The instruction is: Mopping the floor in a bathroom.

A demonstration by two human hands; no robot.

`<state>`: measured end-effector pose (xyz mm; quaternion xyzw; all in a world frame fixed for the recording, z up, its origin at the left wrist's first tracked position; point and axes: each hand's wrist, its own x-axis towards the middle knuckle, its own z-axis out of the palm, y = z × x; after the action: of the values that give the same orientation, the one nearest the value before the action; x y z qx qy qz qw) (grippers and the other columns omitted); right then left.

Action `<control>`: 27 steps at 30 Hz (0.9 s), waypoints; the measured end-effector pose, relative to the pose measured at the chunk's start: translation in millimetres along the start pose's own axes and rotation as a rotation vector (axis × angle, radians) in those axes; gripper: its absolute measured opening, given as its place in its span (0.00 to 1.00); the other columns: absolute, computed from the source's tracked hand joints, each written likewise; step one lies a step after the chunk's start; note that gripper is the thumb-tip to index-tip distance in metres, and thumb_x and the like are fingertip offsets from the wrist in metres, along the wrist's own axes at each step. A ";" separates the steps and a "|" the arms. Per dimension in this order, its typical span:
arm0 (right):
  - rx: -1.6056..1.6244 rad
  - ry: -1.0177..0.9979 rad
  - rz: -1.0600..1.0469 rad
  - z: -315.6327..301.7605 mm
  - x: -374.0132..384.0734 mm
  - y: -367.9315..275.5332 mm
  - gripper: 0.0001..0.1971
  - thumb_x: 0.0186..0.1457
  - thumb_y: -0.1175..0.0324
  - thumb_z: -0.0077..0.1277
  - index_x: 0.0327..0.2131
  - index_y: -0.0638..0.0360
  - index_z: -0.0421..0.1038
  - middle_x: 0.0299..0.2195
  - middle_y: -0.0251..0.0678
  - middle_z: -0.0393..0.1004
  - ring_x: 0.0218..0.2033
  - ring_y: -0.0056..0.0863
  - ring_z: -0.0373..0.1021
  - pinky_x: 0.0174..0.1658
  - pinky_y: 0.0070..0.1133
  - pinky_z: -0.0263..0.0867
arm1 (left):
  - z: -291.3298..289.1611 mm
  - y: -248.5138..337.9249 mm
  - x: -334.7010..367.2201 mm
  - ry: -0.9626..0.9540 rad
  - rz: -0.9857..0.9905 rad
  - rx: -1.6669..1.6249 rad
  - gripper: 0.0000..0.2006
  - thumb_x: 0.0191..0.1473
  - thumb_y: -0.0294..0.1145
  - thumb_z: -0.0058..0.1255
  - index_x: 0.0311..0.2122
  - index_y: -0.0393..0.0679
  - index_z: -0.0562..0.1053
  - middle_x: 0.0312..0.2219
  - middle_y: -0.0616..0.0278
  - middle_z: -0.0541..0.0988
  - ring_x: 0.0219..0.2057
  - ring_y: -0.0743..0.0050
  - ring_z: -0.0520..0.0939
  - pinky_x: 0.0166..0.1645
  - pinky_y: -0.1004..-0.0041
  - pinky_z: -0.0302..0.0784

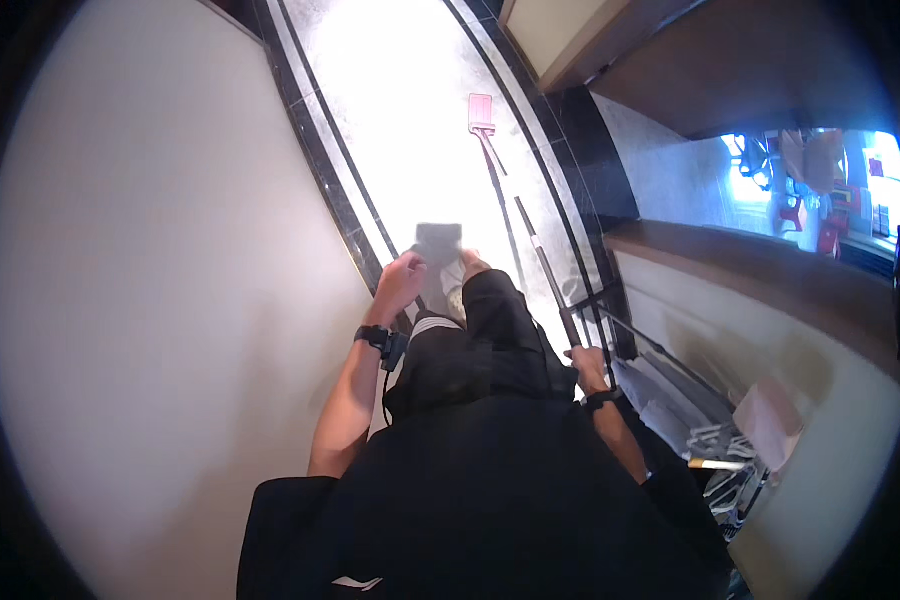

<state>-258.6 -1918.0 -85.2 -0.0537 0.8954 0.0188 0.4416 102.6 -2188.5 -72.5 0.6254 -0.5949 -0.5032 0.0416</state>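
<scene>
My right hand (pixel 585 365) is closed around the lower end of a long-handled flat mop (pixel 551 275). Its dark pole with pale sections runs forward and slightly left, and the pink rectangular head (pixel 481 112) is at the far end over the bright floor. My left hand (pixel 400 283) hangs in front of me near the left wall, its fingers curled, with nothing showing in them. Beside it on the floor is a grey squarish patch (pixel 439 237); I cannot tell whether it is a shadow or a thing. A bare foot (pixel 473 263) shows ahead of my dark shorts.
A pale wall (pixel 170 250) rises close on my left. The glaring floor (pixel 380 90) stretches ahead between dark tile borders. To the right stand a brown ledge (pixel 760 275) with a bright opening above it, a dark rod (pixel 660 347), and white hangers (pixel 727 445) beside a pale pink object (pixel 767 420).
</scene>
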 end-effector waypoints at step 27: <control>-0.210 -0.295 0.484 109.2 -35.7 -603.2 0.23 0.44 0.50 0.60 0.35 0.63 0.78 0.32 0.50 0.79 0.38 0.45 0.77 0.42 0.38 0.70 | -485.3 158.2 635.4 -0.053 0.155 0.161 0.11 0.58 0.35 0.49 0.41 0.39 0.75 0.33 0.51 0.82 0.36 0.61 0.83 0.44 0.65 0.76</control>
<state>-82.8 -2505.6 -115.2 0.1196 0.8013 0.2236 0.5418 184.8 -2998.8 -100.2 0.5654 -0.6809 -0.4654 0.0140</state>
